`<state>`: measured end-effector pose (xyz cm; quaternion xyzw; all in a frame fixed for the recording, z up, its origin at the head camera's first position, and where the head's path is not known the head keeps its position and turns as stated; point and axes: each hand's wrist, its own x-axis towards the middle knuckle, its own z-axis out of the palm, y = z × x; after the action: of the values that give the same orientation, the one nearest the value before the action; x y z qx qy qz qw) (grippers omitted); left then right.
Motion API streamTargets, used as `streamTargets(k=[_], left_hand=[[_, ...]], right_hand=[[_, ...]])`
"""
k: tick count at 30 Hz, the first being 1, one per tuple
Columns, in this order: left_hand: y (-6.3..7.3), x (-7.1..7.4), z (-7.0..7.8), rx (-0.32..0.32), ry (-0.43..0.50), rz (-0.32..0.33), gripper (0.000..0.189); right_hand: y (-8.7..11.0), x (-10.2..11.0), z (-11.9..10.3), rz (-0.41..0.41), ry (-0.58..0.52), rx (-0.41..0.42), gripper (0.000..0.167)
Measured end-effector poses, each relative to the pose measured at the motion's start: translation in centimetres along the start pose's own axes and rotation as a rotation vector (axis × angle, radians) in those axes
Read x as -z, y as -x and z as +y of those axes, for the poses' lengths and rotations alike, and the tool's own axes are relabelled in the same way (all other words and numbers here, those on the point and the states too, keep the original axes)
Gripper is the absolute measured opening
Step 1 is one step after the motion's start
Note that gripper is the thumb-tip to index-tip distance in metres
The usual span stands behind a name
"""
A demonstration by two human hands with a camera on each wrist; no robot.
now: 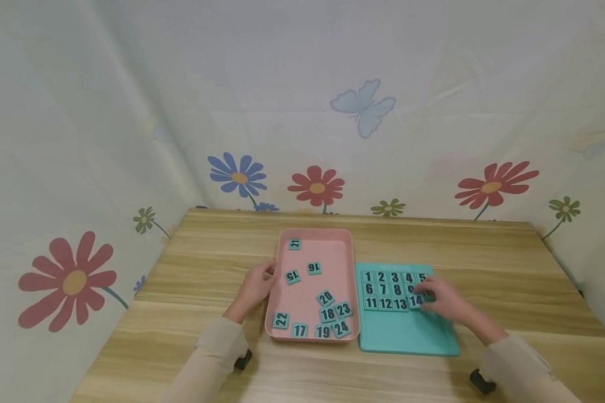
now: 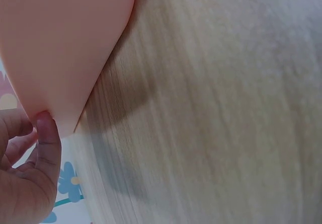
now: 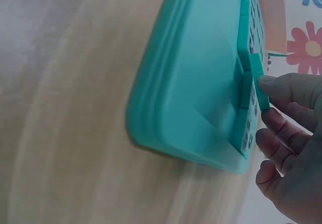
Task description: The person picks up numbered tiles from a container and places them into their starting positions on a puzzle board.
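Note:
My right hand (image 1: pixel 443 299) pinches a teal number tile marked 14 (image 1: pixel 415 302) between thumb and fingers. The tile sits tilted at the end of the third row on a teal number board (image 1: pixel 405 336), after 11, 12 and 13. In the right wrist view the raised tile (image 3: pixel 260 85) leans over the neighbouring tiles at the board's slot edge. Rows from 1 upward fill the board's upper part, partly covered by my fingers. My left hand (image 1: pixel 259 285) grips the left side of a pink tray (image 1: pixel 307 296), thumb against its outer wall (image 2: pixel 65 63).
Loose tiles lie in the tray: 21 (image 1: pixel 294 244), 15 (image 1: pixel 292 276) and 16 (image 1: pixel 315 268) toward the back, and several more, including 22 (image 1: pixel 280 321), near the front. Tray and board stand side by side on a wooden table (image 1: pixel 222 240). A flower-print cloth (image 1: pixel 408 168) hangs behind.

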<state>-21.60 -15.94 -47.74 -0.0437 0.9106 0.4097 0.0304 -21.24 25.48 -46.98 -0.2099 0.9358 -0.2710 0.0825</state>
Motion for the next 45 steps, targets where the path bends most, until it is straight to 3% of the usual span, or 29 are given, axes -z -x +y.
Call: streamTargets(k=[15, 25, 34, 45], left_hand=[[-0.1, 0.0, 0.0, -0.002, -0.014, 0.004, 0.038], [-0.2, 0.0, 0.0, -0.004, -0.009, 0.003, 0.038], [-0.2, 0.0, 0.0, 0.010, -0.006, 0.007, 0.038], [-0.2, 0.0, -0.1, -0.014, 0.000, 0.008, 0.038]], right_hand=[[0.3, -0.9, 0.1, -0.021, -0.028, -0.074, 0.029], [0.2, -1.4, 0.1, -0.011, 0.067, -0.082, 0.033], [-0.9, -0.8, -2.2, -0.005, 0.149, 0.033, 0.039], [-2.5, -1.3, -5.5, 0.007, 0.069, 0.133, 0.035]])
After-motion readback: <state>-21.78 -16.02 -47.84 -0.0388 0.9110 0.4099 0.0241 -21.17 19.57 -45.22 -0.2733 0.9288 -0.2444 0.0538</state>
